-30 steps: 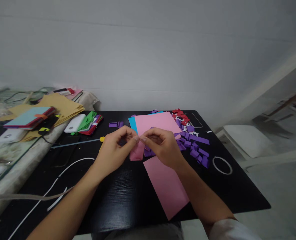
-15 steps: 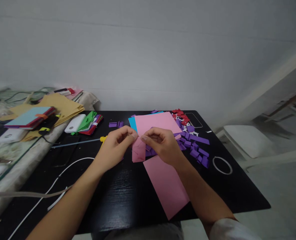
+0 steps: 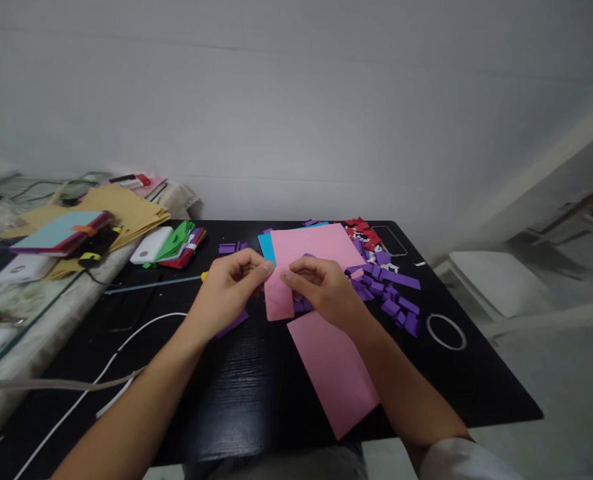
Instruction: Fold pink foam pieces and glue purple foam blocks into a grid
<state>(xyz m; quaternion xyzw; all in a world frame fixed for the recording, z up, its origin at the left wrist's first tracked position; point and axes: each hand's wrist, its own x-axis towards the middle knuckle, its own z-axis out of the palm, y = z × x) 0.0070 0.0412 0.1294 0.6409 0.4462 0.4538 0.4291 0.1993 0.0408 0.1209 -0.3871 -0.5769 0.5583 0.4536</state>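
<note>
Between my hands hangs a small piece of pink paper (image 3: 279,300), with faint creases across it. My left hand (image 3: 233,283) pinches its upper left edge between thumb and fingers. My right hand (image 3: 321,287) is closed on its upper right side, thumb and forefinger together. Beneath my right forearm lies a larger pink sheet (image 3: 333,377), flat on the black table. Behind my hands, another pink sheet (image 3: 316,243) rests on a blue sheet (image 3: 267,247). Purple paper pieces (image 3: 376,287) are scattered beside my right hand, and a few show behind the held paper.
Red paper pieces (image 3: 362,233) lie at the back right, and a pale ring (image 3: 446,331) to the right. On the left are a white device (image 3: 151,245), green paper (image 3: 175,241), a white cable (image 3: 126,343) and brown envelopes (image 3: 126,213). A white stool (image 3: 493,280) stands beyond the table.
The held pink paper has risen slightly and its lower part looks flatter and a little wider. My left hand has shifted slightly, uncovering a purple piece beneath it.
</note>
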